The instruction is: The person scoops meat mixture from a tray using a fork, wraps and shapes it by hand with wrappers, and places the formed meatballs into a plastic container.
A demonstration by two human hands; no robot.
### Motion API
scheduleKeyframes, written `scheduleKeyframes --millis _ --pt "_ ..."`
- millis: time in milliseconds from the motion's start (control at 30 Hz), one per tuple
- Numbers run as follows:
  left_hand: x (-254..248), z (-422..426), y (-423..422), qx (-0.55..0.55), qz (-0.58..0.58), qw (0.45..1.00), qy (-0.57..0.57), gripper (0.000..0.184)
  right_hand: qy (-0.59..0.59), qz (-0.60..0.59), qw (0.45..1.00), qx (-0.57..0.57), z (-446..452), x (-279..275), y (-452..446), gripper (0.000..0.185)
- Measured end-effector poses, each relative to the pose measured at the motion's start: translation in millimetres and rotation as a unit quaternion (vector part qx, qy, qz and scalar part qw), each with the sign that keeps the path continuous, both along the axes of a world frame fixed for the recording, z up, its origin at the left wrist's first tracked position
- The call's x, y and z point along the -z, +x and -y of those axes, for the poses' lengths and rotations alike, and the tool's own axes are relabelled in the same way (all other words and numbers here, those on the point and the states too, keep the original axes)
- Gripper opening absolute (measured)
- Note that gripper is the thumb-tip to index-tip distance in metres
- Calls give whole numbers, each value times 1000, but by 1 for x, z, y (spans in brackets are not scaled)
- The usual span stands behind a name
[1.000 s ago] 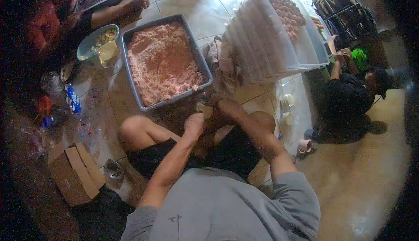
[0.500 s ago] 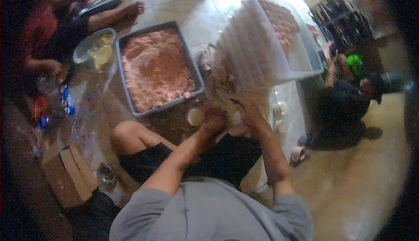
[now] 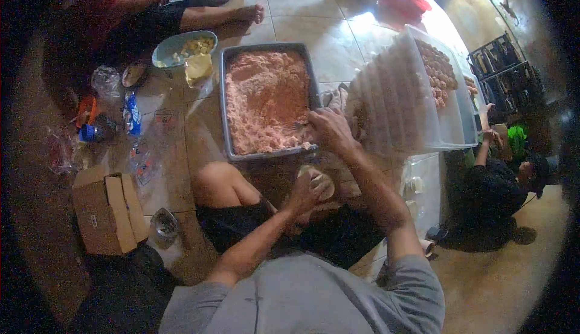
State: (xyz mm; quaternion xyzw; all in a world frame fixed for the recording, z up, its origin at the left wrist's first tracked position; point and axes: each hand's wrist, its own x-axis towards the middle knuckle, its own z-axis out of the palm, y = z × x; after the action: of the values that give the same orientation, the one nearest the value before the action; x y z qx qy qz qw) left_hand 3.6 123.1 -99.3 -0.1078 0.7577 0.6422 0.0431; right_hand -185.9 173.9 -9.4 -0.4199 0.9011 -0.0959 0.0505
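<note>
A grey rectangular tub (image 3: pixel 225 101) stands in front of me, filled with pinkish minced filling (image 3: pixel 260 86) that has a hollow in its middle. My right hand (image 3: pixel 332 128) is closed at the tub's near right corner, around what looks like a fork (image 3: pixel 295 126) whose head rests in the filling. Below the tub, over my lap, my left hand (image 3: pixel 307 190) is closed on a pale round dough wrapper (image 3: pixel 326 186). Fingers partly cover that wrapper, so I cannot tell if it is one or a stack.
Stacked clear plastic trays (image 3: pixel 386 104) stand to the right, with rows of round pieces (image 3: pixel 438 71) in the top one. Pale rounds (image 3: pixel 414 184) lie on the floor. At left are a bowl (image 3: pixel 172 53), a cardboard box (image 3: pixel 109 213) and bottles. Two people sit nearby.
My right hand has moved from my lap up to the tub, and the fork now dips into the filling. My left hand has lifted the pale round wrapper. The view has shifted.
</note>
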Motion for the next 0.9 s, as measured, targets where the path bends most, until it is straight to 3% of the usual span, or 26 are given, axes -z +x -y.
scheduleKeyframes --millis 33,67,100,133,167,200,267,333,467,533,600,700,767,800,833,900 --pt "10 6 13 -33 -18 997 69 33 67 11 997 -35 13 9 -9 24" --pt "12 15 21 -35 -19 997 69 33 67 10 997 -37 16 51 -25 24" --pt "13 24 29 -31 18 991 133 35 -11 19 995 -96 14 112 -43 28" --pt "18 31 34 -26 54 979 195 36 -88 28 984 -153 36 78 -28 31" --pt "30 36 33 -25 52 979 195 36 219 99 964 -111 53 41 -16 34" --pt "57 38 30 -6 38 996 75 40 164 95 976 -110 58 34 -17 30" --pt "88 33 31 13 25 999 -42 45 81 122 983 -108 47 39 -17 22" --pt "96 21 30 -71 -15 993 97 44 29 182 979 -91 33 30 -21 15" --pt "82 20 29 -72 8 987 142 47 -14 235 969 -80 20 41 -25 11" --pt "60 27 29 -83 48 986 136 50 -12 168 977 -128 24 74 -25 12" --pt "51 31 25 -62 48 992 102 51 -138 7 969 -205 -2 211 -61 21" --pt "68 25 25 -62 68 991 100 54 -18 193 970 -145 27 61 -14 15" --pt "96 17 26 -81 93 983 133 56 -33 235 966 -105 23 44 -9 16" --pt "104 16 28 -78 43 988 123 57 -50 277 958 -60 18 45 -5 16" --pt "112 15 31 -73 -6 991 112 59 -141 261 952 -75 15 47 0 15" --pt "111 14 33 -72 20 991 107 59 -124 270 953 -59 13 41 -2 15"
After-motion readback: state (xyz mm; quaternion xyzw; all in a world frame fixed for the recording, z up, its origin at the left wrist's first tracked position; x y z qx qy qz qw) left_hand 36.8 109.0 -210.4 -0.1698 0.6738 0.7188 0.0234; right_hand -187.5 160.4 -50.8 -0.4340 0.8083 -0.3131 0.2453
